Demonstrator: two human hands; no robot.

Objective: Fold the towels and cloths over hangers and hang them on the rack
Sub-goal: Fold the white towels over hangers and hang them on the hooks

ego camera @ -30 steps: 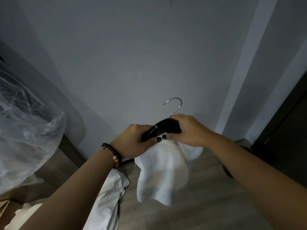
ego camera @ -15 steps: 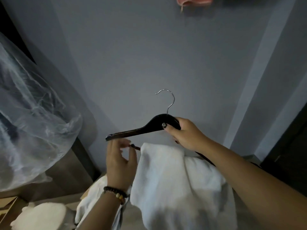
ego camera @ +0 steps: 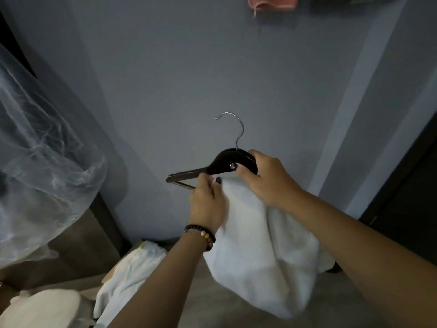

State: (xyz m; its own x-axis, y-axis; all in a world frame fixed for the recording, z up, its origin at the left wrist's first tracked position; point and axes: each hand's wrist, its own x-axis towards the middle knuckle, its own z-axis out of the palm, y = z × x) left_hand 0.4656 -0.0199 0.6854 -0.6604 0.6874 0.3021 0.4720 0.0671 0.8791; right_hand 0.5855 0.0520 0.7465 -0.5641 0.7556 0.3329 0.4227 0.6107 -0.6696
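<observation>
The right hand (ego camera: pixel 267 178) is gripping the crown of a black hanger (ego camera: pixel 227 162), thumb across its front, fingers curled behind, just below the metal hook (ego camera: pixel 233 129). The left hand (ego camera: pixel 208 202) is pinching the top edge of a white towel (ego camera: pixel 260 252) where it is lying over the hanger's lower bar. The towel is hanging down between the two forearms, held in front of the grey wall (ego camera: pixel 189 79). A beaded bracelet (ego camera: pixel 203 235) is circling the left wrist. Below left, more white cloths (ego camera: pixel 127 273) are lying in a heap. Clear plastic sheeting (ego camera: pixel 40 162) is billowing at far left. A pink cloth (ego camera: pixel 272 2) is hanging at the top edge.
</observation>
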